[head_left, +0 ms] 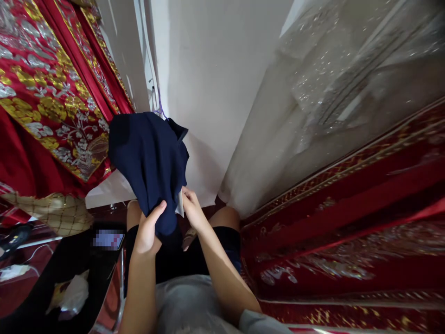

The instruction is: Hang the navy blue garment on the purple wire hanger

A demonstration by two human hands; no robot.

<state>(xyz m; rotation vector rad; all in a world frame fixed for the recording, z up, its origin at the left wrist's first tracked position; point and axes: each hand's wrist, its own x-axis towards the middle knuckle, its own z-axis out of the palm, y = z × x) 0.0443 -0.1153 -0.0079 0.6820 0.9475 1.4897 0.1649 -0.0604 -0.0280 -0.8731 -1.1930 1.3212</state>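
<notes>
A dark navy garment (149, 162) hangs in front of me against a white wall, bunched toward its lower end. My left hand (149, 229) grips the lower edge of the navy garment. My right hand (191, 208) pinches the same hem from the right side, next to a small pale tag (180, 204). Both forearms reach up from my lap. My bare knees and dark shorts show below the cloth.
Red fabric with gold and silver embroidery (52, 93) hangs at the left. A sheer sequinned grey garment (330, 93) and more red embroidered cloth (347, 222) fill the right. A phone (108, 240) lies on a dark surface at lower left, with crumpled white paper (71, 297).
</notes>
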